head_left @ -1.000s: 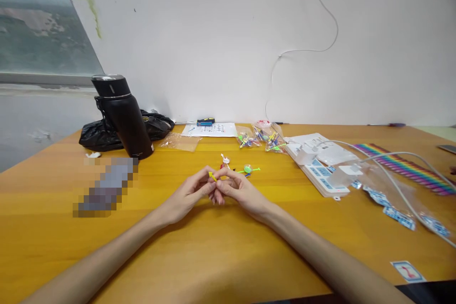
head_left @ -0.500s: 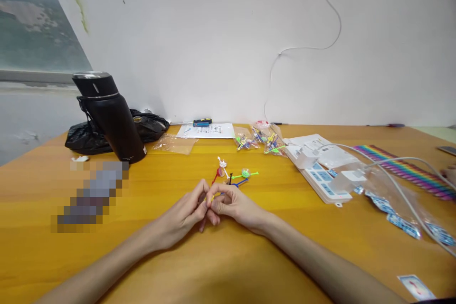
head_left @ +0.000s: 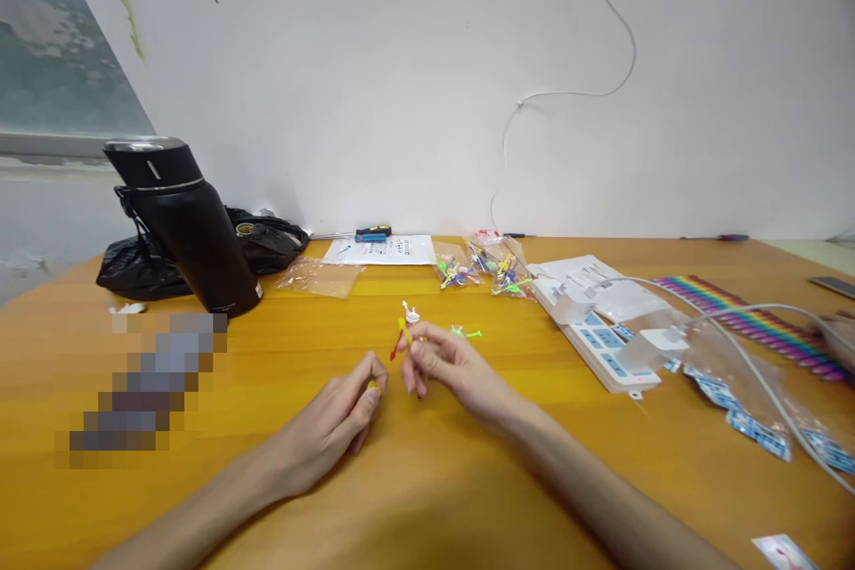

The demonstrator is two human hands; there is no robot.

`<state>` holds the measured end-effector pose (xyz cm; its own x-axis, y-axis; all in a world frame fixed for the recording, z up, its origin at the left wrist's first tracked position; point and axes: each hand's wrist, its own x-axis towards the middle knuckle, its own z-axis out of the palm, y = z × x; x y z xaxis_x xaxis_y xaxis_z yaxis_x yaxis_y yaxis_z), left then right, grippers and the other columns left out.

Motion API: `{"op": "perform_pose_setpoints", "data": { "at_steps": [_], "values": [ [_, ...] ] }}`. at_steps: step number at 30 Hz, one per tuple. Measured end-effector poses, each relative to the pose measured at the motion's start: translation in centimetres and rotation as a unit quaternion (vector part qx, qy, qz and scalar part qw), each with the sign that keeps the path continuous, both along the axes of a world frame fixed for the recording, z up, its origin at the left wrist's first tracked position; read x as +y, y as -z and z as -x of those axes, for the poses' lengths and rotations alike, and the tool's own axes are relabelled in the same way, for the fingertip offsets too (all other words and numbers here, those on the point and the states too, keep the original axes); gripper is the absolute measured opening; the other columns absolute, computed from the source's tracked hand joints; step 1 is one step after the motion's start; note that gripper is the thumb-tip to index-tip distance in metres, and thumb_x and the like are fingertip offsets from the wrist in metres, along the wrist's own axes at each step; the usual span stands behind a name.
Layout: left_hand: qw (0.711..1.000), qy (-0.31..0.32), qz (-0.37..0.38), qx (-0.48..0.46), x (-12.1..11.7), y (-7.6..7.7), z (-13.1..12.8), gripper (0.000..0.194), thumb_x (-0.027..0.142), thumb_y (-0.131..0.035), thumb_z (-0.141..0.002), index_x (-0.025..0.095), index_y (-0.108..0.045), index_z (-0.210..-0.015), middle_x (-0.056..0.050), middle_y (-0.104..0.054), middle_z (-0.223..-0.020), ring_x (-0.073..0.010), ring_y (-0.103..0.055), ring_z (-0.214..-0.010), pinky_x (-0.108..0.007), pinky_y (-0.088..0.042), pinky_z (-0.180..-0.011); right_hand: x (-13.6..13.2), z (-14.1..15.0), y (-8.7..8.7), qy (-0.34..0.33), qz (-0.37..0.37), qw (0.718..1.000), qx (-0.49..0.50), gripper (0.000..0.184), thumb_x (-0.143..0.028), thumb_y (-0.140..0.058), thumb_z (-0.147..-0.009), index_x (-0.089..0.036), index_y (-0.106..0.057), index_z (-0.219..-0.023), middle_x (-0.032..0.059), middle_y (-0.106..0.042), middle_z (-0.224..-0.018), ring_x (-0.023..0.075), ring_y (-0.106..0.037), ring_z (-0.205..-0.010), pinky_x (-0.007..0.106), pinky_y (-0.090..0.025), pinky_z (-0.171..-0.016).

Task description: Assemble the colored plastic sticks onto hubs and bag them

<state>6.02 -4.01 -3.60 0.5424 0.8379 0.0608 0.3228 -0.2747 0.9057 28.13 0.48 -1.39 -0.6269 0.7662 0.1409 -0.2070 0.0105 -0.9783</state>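
Observation:
My left hand (head_left: 337,423) is closed in a pinch, with a bit of a small yellow piece (head_left: 374,386) showing between thumb and forefinger. To its right and a little farther off, my right hand (head_left: 444,365) pinches a thin yellow plastic stick (head_left: 404,329) that points up and away. The two hands are apart. Just beyond the right fingertips lie a white plastic piece (head_left: 411,314) and a red plastic piece (head_left: 394,354). A green plastic piece (head_left: 473,334) rests behind the right hand, which partly hides these pieces.
A black flask (head_left: 193,232) stands at left by a black plastic bag (head_left: 143,272). Clear bags of coloured pieces (head_left: 455,267) lie at the back. At right are a power strip (head_left: 605,356) with cables, a rainbow row of pens (head_left: 748,321) and another person's hand (head_left: 838,340).
My hands have separated, the right moving slightly forward with the yellow stick and the left drawing back slightly. The view has shifted a little to the right.

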Motion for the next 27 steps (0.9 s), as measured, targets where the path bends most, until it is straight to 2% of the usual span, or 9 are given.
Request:
{"op": "perform_pose_setpoints", "data": {
  "at_steps": [3,5,10,13,16,18,22,27],
  "values": [
    [1.000,0.001,0.001,0.011,0.0,-0.3,-0.2,0.030,0.050,-0.028,-0.106,0.024,-0.041,-0.097,0.006,-0.047,-0.065,-0.0154,-0.045,-0.061,-0.028,-0.038,-0.063,1.6,-1.6,-0.6,0.131,-0.018,0.991,-0.038,0.038,-0.054,-0.060,-0.094,-0.017,-0.063,-0.104,0.0032,-0.068,-0.080,0.0124,-0.059,-0.067,0.026,-0.047,-0.068],
    [1.000,0.001,-0.006,0.026,-0.1,-0.5,-0.2,0.030,0.049,-0.028,-0.106,0.024,-0.042,-0.098,0.005,-0.048,-0.066,-0.0154,-0.045,-0.062,-0.028,-0.037,-0.065,3.1,-2.8,-0.6,0.187,-0.048,0.978,-0.082,0.037,-0.054,-0.061,-0.093,-0.017,-0.063,-0.098,0.0049,-0.071,-0.082,0.0150,-0.064,-0.073,0.028,-0.049,-0.074],
    [0.998,-0.008,-0.046,0.044,0.0,-0.7,-0.2,0.029,0.047,-0.029,-0.106,0.023,-0.043,-0.097,0.004,-0.051,-0.076,-0.0155,-0.046,-0.070,-0.030,-0.036,-0.071,7.9,-4.6,0.7,0.258,-0.179,0.917,-0.245,0.030,-0.044,-0.059,-0.093,-0.016,-0.068,-0.087,0.0084,-0.073,-0.096,0.0210,-0.066,-0.094,0.034,-0.048,-0.092],
    [0.998,-0.014,-0.055,0.035,0.1,-1.1,-0.4,0.030,0.046,-0.029,-0.107,0.023,-0.043,-0.094,0.004,-0.051,-0.077,-0.0155,-0.045,-0.071,-0.030,-0.035,-0.073,11.0,-4.5,2.2,0.293,-0.153,0.905,-0.265,0.029,-0.040,-0.059,-0.091,-0.014,-0.070,-0.088,0.0108,-0.073,-0.097,0.0212,-0.066,-0.092,0.033,-0.050,-0.088],
    [0.998,-0.015,-0.061,0.028,0.2,-1.3,-0.5,0.030,0.046,-0.029,-0.106,0.023,-0.042,-0.093,0.004,-0.051,-0.075,-0.0156,-0.044,-0.069,-0.030,-0.034,-0.070,12.8,-4.0,3.1,0.299,-0.143,0.908,-0.256,0.034,-0.039,-0.052,-0.094,-0.011,-0.071,-0.096,0.0138,-0.072,-0.104,0.0199,-0.066,-0.092,0.031,-0.052,-0.085],
    [0.997,-0.009,-0.068,0.026,0.2,-1.4,-0.5,0.030,0.046,-0.030,-0.106,0.023,-0.043,-0.093,0.004,-0.050,-0.074,-0.0154,-0.043,-0.068,-0.029,-0.032,-0.068,13.2,-3.7,3.2,0.290,-0.149,0.908,-0.264,0.035,-0.040,-0.055,-0.093,-0.011,-0.073,-0.098,0.0125,-0.073,-0.102,0.0197,-0.065,-0.090,0.030,-0.051,-0.083],
    [0.997,0.000,-0.075,0.025,0.2,-1.4,-0.5,0.030,0.046,-0.031,-0.106,0.022,-0.043,-0.091,0.004,-0.049,-0.073,-0.0148,-0.042,-0.066,-0.029,-0.031,-0.066,13.2,-2.6,2.7,0.244,-0.159,0.912,-0.290,0.026,-0.036,-0.067,-0.087,-0.013,-0.077,-0.094,0.0078,-0.075,-0.086,0.0192,-0.064,-0.081,0.029,-0.051,-0.079],
    [0.996,0.003,-0.082,0.033,0.1,-1.4,-0.6,0.029,0.044,-0.033,-0.105,0.022,-0.044,-0.091,0.004,-0.048,-0.072,-0.0146,-0.041,-0.065,-0.028,-0.030,-0.064,12.3,0.1,2.8,0.191,-0.125,0.930,-0.287,0.021,-0.028,-0.068,-0.089,-0.011,-0.074,-0.099,0.0093,-0.077,-0.084,0.0175,-0.069,-0.071,0.028,-0.055,-0.071]
  ]
}}
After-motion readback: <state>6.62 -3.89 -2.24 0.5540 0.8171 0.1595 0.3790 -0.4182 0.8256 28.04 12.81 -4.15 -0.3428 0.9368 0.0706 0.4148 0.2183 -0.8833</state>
